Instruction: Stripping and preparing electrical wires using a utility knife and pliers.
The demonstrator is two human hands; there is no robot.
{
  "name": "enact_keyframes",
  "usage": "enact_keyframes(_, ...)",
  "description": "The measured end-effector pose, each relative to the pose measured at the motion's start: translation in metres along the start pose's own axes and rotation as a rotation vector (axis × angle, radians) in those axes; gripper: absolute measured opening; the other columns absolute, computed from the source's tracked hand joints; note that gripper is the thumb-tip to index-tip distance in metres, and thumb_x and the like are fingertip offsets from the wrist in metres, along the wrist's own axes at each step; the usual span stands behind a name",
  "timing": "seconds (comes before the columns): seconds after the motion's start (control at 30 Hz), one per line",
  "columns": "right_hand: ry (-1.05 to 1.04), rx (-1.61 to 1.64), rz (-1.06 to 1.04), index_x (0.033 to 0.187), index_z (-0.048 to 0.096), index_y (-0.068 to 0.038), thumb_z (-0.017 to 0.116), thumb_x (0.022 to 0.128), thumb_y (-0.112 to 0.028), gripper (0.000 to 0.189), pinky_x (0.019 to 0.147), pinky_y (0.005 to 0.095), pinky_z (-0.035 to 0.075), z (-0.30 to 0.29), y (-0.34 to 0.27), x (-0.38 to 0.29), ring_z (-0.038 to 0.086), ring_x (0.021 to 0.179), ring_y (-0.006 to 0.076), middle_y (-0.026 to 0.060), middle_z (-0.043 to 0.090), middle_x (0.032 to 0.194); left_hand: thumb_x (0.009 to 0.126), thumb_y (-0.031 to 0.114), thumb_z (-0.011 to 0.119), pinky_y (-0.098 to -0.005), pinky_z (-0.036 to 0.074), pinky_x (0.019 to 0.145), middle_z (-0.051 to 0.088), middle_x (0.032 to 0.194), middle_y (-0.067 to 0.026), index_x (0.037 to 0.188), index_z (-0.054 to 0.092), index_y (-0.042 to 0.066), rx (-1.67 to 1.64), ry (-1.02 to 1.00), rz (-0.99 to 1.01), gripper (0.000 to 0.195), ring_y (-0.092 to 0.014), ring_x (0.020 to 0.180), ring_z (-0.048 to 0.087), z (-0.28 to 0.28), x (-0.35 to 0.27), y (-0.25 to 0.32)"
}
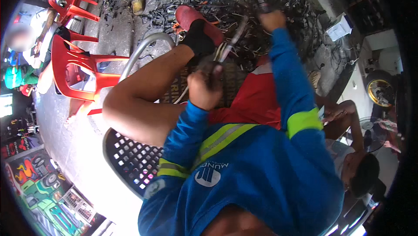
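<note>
My left hand (205,87) is closed around a cable (219,53) above my lap, with several pale wires standing out of its far end. A long, light grey strip (239,32) rises beside those wires; motion blur hides whether it is part of the cable. Stretched out to the far right, my right hand (272,20) grips a dark hand tool (261,1), too blurred to name exactly. Under both hands lies a dark cloth (230,82) bearing large printed letters. Beyond it, cut cable scraps (248,43) cover the floor.
My foot in a red clog (196,18) is propped before me, near a chair's metal tube frame (143,46). Red plastic chairs (73,69) stand left. Another person's foot (137,6) is ahead; another person (343,115) sits close on my right. A white box (339,27) lies far right.
</note>
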State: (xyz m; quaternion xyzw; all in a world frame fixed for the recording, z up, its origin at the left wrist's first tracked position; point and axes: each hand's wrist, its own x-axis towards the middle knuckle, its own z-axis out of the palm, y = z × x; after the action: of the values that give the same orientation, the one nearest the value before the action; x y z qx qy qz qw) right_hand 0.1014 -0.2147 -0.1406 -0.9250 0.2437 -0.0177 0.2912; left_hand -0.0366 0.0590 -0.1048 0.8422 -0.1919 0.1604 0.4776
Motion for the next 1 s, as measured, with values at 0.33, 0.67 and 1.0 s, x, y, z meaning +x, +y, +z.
enact_keyframes(0.33,-0.001,0.241,-0.605,0.102,0.053,0.001,0.064,0.062,-0.019,0.045,0.073,0.0414,0.046,0.006,-0.02,-0.095,0.057,0.084,0.0392,0.0233,0.058,0.09,0.09,0.014,0.047,-0.0225,0.032,0.046,0.047,0.06,0.001,0.083,0.056,-0.001,-0.552,0.171,-0.374,0.019,-0.005,0.052,0.037,-0.007,0.018,-0.023)
enact_keyframes(0.67,-0.058,-0.04,-0.767,0.094,0.054,-0.007,0.062,0.061,-0.015,0.036,0.065,0.0435,0.048,0.008,-0.062,-0.138,0.058,0.075,0.0365,0.0171,0.06,0.082,0.09,0.014,0.046,-0.0221,0.034,0.05,0.048,0.064,0.0012,0.085,0.056,-0.001,-0.586,0.13,-0.352,0.019,-0.005,0.057,0.04,0.0,0.014,-0.014)
enact_keyframes(1.0,-0.009,-0.196,-0.766,0.081,0.057,-0.009,0.062,0.059,-0.017,0.024,0.063,0.0431,0.048,0.004,-0.068,-0.133,0.058,0.071,0.0344,0.0137,0.06,0.075,0.089,0.017,0.048,-0.0268,0.037,0.051,0.054,0.063,-0.0055,0.081,0.057,-0.002,-0.282,0.146,-0.203,0.023,-0.013,0.055,0.048,0.007,0.011,-0.025)
